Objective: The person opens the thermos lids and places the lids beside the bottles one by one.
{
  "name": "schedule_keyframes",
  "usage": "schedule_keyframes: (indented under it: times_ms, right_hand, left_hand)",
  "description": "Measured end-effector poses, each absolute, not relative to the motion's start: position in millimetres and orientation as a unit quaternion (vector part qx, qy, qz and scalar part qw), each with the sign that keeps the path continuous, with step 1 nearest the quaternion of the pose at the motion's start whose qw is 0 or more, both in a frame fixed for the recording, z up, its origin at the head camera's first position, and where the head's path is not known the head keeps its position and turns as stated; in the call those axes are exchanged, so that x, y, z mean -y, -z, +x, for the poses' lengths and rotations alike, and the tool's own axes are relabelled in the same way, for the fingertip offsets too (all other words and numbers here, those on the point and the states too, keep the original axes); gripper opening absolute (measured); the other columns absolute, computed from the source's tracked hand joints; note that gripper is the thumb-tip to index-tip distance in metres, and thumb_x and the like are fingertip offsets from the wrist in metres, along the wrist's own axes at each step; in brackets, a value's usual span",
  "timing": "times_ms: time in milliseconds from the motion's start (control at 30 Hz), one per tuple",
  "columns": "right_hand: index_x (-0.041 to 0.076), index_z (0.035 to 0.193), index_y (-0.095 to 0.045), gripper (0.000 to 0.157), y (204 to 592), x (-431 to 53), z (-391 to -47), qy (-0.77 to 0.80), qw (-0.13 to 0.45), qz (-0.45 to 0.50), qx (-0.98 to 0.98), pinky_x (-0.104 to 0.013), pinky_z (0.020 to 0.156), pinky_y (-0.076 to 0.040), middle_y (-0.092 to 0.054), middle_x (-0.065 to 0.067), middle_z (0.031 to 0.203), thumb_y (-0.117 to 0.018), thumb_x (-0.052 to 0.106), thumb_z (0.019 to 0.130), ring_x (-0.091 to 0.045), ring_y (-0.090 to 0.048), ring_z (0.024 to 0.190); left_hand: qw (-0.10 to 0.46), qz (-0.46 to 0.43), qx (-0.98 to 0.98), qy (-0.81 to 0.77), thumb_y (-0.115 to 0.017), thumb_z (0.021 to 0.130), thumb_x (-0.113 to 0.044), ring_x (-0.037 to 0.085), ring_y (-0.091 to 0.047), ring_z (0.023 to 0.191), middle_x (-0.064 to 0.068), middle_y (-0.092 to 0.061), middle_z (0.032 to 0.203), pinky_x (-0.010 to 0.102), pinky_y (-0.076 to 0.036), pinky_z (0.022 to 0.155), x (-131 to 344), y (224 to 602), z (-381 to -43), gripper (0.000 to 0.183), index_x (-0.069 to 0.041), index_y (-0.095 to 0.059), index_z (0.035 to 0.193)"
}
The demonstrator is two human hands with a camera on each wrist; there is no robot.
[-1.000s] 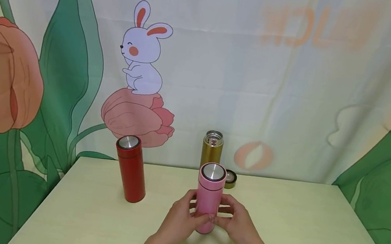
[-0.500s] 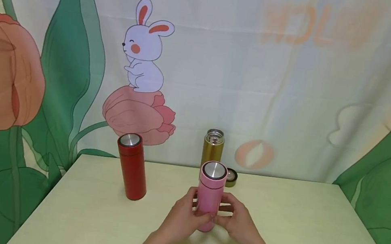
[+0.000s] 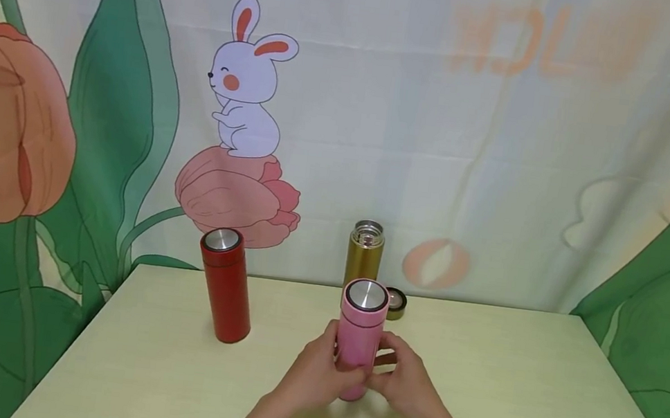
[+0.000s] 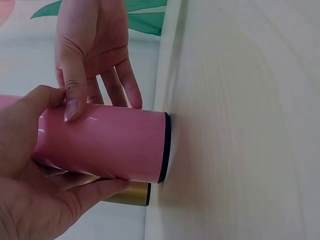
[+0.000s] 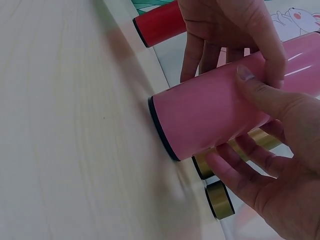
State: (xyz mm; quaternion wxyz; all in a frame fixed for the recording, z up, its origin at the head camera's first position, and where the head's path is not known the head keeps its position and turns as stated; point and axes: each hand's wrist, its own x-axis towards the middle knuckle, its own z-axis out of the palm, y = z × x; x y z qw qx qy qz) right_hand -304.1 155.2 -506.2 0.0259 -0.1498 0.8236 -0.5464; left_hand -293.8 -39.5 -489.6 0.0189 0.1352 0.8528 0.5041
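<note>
Gripping the pink bottle [image 3: 358,341] upright near the middle of the table [image 3: 507,390] from both sides, unclear whether touching the surface or just clear of it; curling the left hand [image 3: 316,375] round its left side, bending the right hand [image 3: 409,385] more loosely round the opposite side, resting both thumbs on the front; partly hiding the uncapped gold bottle [image 3: 362,265] just behind and the gold lid [image 3: 399,309] beside that one; having the capped red bottle [image 3: 227,300] standing well apart on the left, facing a flower-printed backdrop [image 3: 538,192]
</note>
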Motion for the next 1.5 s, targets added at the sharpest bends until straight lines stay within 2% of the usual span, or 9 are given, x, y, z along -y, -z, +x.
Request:
schedule_keyframes:
  times_ms: [133, 233, 700, 1200, 1500]
  right_hand:
    - [0.016, 0.134, -0.061, 0.061, 506, -151, -302, 0.528, 0.02, -0.154, -0.835, -0.032, 0.083, -0.058, -0.065, -0.01, 0.119, -0.088, 0.01, 0.08, -0.026, -0.065, 0.106]
    - [0.019, 0.131, -0.063, 0.059, 507, -148, -301, 0.517, 0.019, -0.158, -0.841, -0.033, 0.082, -0.056, -0.064, -0.008, 0.117, -0.089, 0.012, 0.079, -0.023, -0.064, 0.104]
    - [0.02, 0.13, -0.064, 0.057, 504, -145, -299, 0.492, 0.009, -0.157, -0.856, -0.031, 0.079, -0.056, -0.064, -0.007, 0.116, -0.087, 0.01, 0.079, -0.021, -0.064, 0.101]
    - [0.017, 0.134, -0.062, 0.062, 506, -149, -300, 0.488, 0.014, -0.166, -0.857, -0.029, 0.079, -0.056, -0.065, -0.008, 0.116, -0.09, 0.015, 0.078, -0.022, -0.064, 0.103]
    - [0.016, 0.132, -0.062, 0.06, 502, -156, -299, 0.496, 0.028, -0.189, -0.847, -0.031, 0.083, -0.056, -0.066, -0.007, 0.121, -0.09, 0.021, 0.079, -0.024, -0.066, 0.107]
  left_hand:
    - [0.009, 0.128, -0.851, -0.508, -0.084, 0.08, -0.056, 0.019, -0.068, 0.11, 0.004, -0.069, 0.125, 0.045, -0.055, 0.095, 40, 491, -292, 0.077, -0.016, -0.048, 0.135]
    - [-0.002, 0.119, -0.851, -0.511, -0.086, 0.076, -0.06, 0.017, -0.068, 0.103, 0.004, -0.07, 0.119, 0.042, -0.054, 0.089, 39, 492, -290, 0.08, -0.017, -0.049, 0.133]
    - [-0.026, 0.108, -0.853, -0.51, -0.088, 0.077, -0.053, 0.015, -0.068, 0.096, 0.001, -0.073, 0.111, 0.038, -0.053, 0.083, 37, 496, -292, 0.067, -0.02, -0.057, 0.127]
    - [-0.022, 0.11, -0.856, -0.505, -0.087, 0.077, -0.055, 0.014, -0.068, 0.095, 0.002, -0.073, 0.111, 0.038, -0.054, 0.083, 38, 498, -293, 0.071, -0.017, -0.057, 0.129]
    - [-0.021, 0.116, -0.859, -0.498, -0.086, 0.078, -0.056, 0.014, -0.068, 0.096, 0.001, -0.073, 0.112, 0.038, -0.054, 0.083, 37, 497, -294, 0.07, -0.019, -0.057, 0.129]
